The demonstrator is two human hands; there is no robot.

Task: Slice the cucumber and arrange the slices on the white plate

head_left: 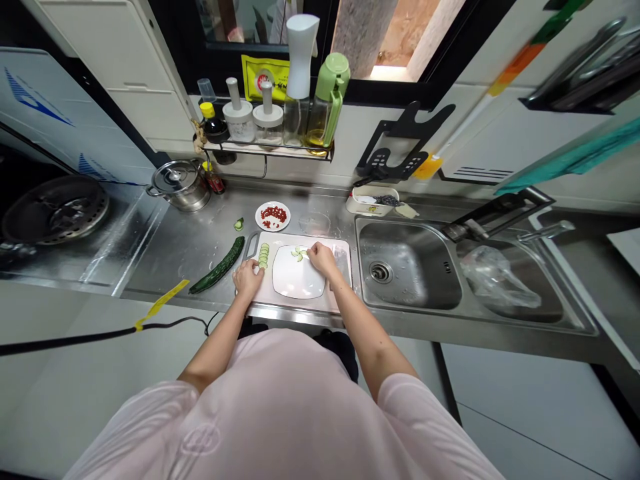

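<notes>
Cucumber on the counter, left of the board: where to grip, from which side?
Likely best around its middle, from above, with the left hand coming in from the cutting board side. The cucumber lies flat and diagonal on the steel counter, long and slim, so fingers can straddle its narrow body, and the middle balances it.

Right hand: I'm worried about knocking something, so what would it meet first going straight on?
Probably the cucumber slices on the white plate, just ahead of the right hand, though the gap is hard to judge from this head view.
</notes>
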